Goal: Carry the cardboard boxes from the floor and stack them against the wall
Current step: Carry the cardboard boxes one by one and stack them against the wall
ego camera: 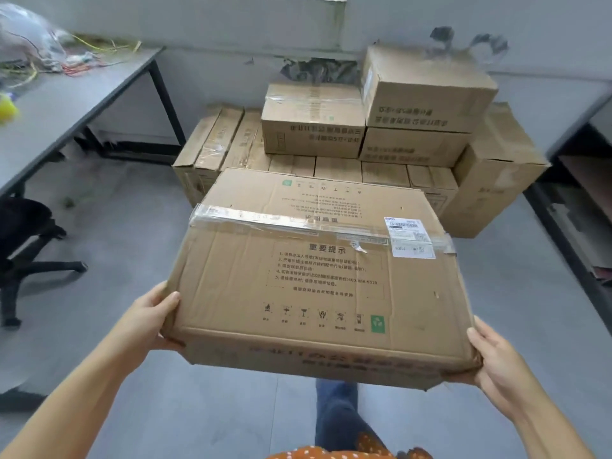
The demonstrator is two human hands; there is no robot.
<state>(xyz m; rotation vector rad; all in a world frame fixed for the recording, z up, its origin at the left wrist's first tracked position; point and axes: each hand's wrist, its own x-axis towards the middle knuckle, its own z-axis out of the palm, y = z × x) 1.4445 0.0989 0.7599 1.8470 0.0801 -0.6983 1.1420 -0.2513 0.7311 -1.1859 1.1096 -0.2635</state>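
I hold a large flat cardboard box (314, 276) in the air in front of me, its taped top printed with text and a white label at the right. My left hand (150, 318) grips its near left corner, thumb on top. My right hand (496, 362) grips the near right corner, fingers under the edge. Ahead, a stack of cardboard boxes (361, 140) stands against the grey wall (231, 24): a low row on the floor, two boxes on it, and one more box (427, 91) on top at the right.
A grey desk (66, 104) with wires and plastic bags stands at the left, a black office chair (23, 246) beside it. Another desk edge and shelf (579, 167) run along the right. Grey floor (132, 243) lies between me and the stack.
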